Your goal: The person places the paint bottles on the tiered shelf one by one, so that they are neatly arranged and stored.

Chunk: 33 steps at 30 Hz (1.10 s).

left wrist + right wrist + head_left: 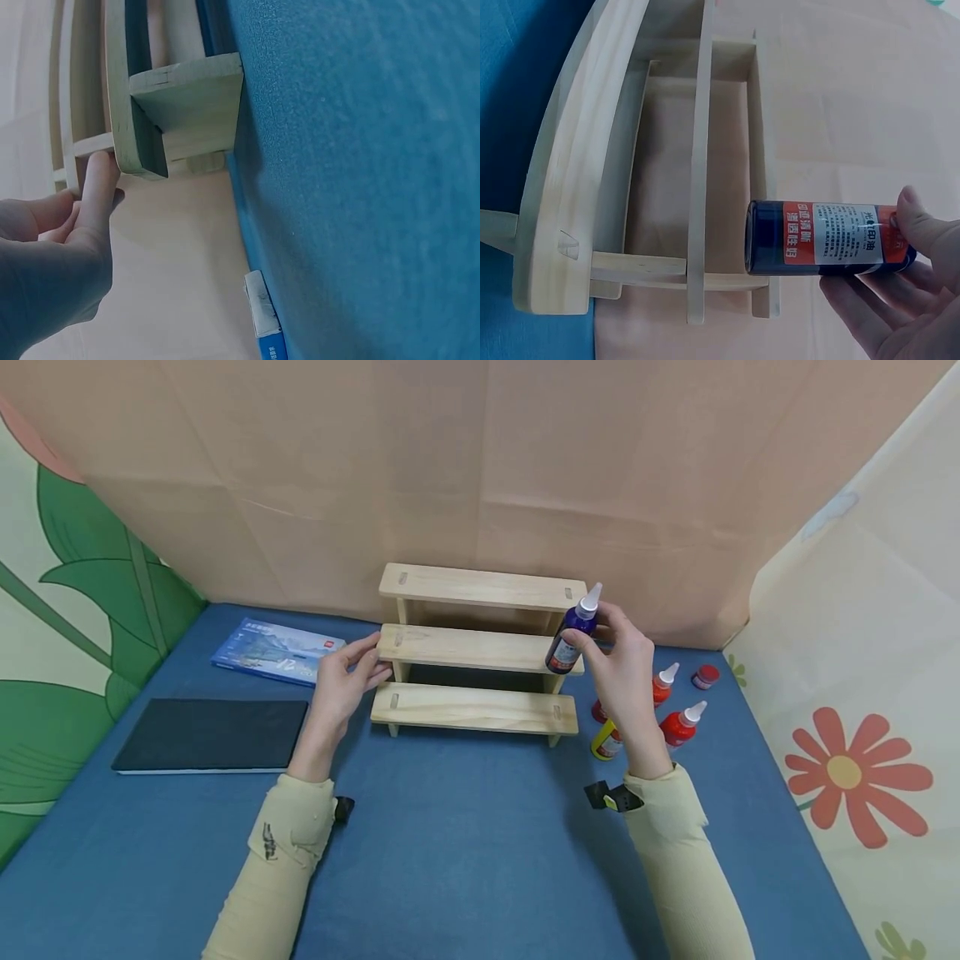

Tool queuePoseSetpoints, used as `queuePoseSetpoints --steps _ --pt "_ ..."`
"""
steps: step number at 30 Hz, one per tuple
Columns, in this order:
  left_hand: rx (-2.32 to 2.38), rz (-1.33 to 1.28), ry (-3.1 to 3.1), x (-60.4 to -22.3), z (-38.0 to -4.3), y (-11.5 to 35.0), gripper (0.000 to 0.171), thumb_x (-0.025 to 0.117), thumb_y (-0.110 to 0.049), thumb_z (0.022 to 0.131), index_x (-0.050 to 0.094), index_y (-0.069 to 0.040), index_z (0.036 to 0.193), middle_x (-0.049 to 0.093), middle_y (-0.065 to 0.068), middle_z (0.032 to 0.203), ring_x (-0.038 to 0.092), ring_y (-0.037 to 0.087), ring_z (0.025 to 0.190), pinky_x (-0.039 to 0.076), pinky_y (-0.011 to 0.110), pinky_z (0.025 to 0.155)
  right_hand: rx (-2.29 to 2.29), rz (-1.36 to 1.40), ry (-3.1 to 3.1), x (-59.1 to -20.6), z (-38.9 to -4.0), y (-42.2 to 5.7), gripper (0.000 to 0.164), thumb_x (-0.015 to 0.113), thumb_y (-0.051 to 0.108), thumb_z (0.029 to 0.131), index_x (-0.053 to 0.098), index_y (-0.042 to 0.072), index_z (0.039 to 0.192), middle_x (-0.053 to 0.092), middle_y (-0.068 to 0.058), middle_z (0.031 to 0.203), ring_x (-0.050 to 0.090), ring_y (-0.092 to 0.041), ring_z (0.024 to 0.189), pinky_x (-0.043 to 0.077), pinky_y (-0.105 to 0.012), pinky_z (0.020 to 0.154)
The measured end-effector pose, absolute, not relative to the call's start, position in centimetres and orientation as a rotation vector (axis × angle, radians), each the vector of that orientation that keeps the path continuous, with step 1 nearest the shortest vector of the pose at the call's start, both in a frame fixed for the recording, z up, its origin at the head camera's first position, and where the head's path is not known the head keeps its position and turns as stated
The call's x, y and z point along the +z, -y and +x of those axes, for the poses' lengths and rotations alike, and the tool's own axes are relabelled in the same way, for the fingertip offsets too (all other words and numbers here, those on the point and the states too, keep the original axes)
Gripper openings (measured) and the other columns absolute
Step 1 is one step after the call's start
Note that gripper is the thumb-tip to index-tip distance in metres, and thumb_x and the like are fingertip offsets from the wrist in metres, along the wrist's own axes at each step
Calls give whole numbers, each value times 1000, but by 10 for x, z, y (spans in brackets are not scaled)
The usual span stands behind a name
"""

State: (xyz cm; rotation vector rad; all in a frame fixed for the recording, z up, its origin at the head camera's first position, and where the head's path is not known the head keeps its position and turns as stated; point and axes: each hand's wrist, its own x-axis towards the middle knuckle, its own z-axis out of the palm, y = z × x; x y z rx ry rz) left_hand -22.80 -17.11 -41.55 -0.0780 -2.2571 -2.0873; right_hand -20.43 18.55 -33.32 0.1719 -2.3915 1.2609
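A three-tier wooden step shelf [480, 647] stands on the blue cloth. My left hand [342, 685] pinches the left end of its middle tier; in the left wrist view the thumb and index finger of my left hand [67, 247] meet at that tier's end. Between the thumb and fingers of my right hand [622, 664] is a dark blue bottle [572, 639] with a white pointed nozzle, tilted above the middle tier's right end. The right wrist view shows its red and white label [844, 232], with the nozzle out of sight.
Right of the shelf are red nozzle bottles [678, 727], a yellow bottle [606, 742] and a small red-lidded jar [705, 677], some partly hidden by my right arm. On the left lie a blue printed packet [273, 652] and a dark flat book [213, 735]. A beige backdrop [450, 468] hangs behind.
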Motion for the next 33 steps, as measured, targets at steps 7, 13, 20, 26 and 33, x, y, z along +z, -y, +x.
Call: queuePoseSetpoints --steps 7,13,20,26,33 --pt "-2094 -71 2262 -417 -228 172 45 48 -9 116 46 5 158 51 31 150 62 44 130 58 27 102 1260 167 2411 -336 -213 -185 47 78 18 102 64 0 142 67 -20 137 68 -39 120 61 -55 103" --pt "-2087 -69 2266 -419 -230 172 45 47 -9 116 46 5 158 52 31 149 62 45 130 58 26 101 1259 175 2412 -339 -219 -183 47 78 18 101 64 -1 142 67 -21 138 68 -41 120 59 -55 106" --pt "-2088 -80 2258 -419 -229 172 45 47 -9 116 46 5 158 52 31 148 62 45 129 59 25 99 1247 140 2447 -343 -226 -179 49 78 20 102 63 0 144 67 -21 139 67 -41 121 60 -54 105" --pt "-2101 -73 2257 -419 -229 172 45 47 -9 116 46 5 158 52 31 148 62 45 130 59 26 101 1246 139 2455 -347 -231 -179 49 77 20 102 62 0 144 66 -22 139 68 -41 121 60 -54 105" --pt "-2119 -78 2246 -418 -229 173 45 47 -9 116 46 5 158 51 31 150 61 45 131 57 27 103 1262 154 2442 -347 -234 -177 49 77 21 102 62 -1 144 65 -22 140 68 -40 121 60 -52 105"
